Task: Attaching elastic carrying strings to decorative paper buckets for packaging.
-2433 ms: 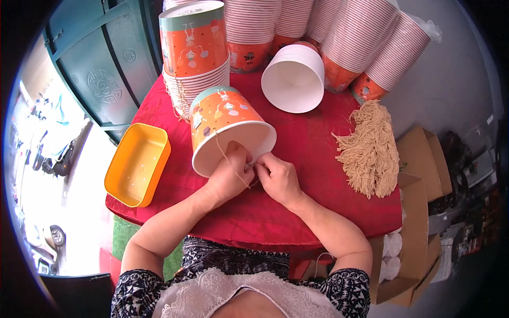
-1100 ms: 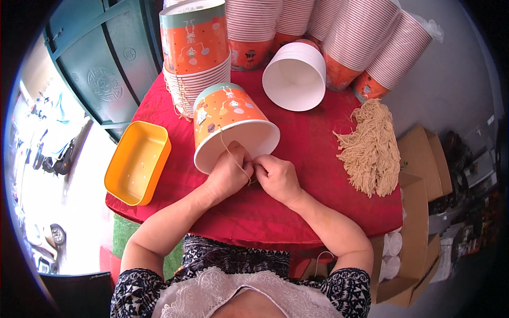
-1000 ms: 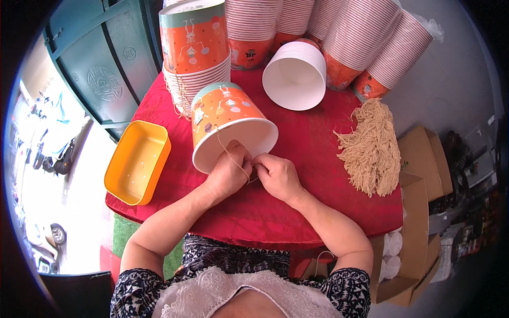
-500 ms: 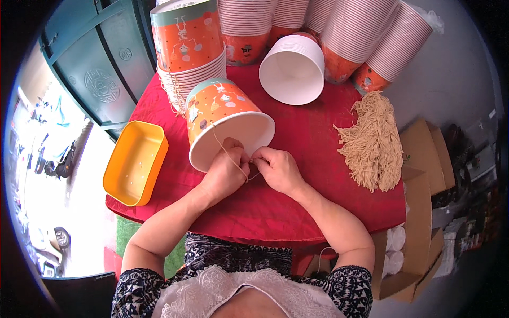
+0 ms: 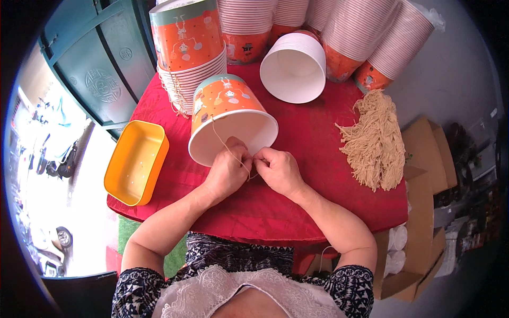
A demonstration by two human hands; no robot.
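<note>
An orange paper bucket point(image 5: 233, 100) with a grey-green base band lies tilted on the table, its white mouth towards me. A thin beige cord point(image 5: 220, 137) comes out at the left of its rim and runs down over my left hand point(image 5: 229, 169). That hand is closed on the cord, with some fingers just inside the mouth. My right hand point(image 5: 278, 169) pinches at the near rim, its fingertips touching those of my left. A small loop of cord hangs below the fingertips. The cord's end and the exact grip are hidden between the fingers.
A yellow plastic basket point(image 5: 137, 161) stands on the red tablecloth point(image 5: 313, 212) at left, a bundle of beige cords point(image 5: 375, 140) at right. Behind are a nested bucket stack point(image 5: 188, 42), a bucket on its side point(image 5: 293, 68) and wrapped stacks point(image 5: 358, 26). Cardboard boxes point(image 5: 419, 212) stand beyond the right edge.
The bucket has shifted slightly away and to the right, tilting a little. Both hands stay together at the near rim, with only small finger movement.
</note>
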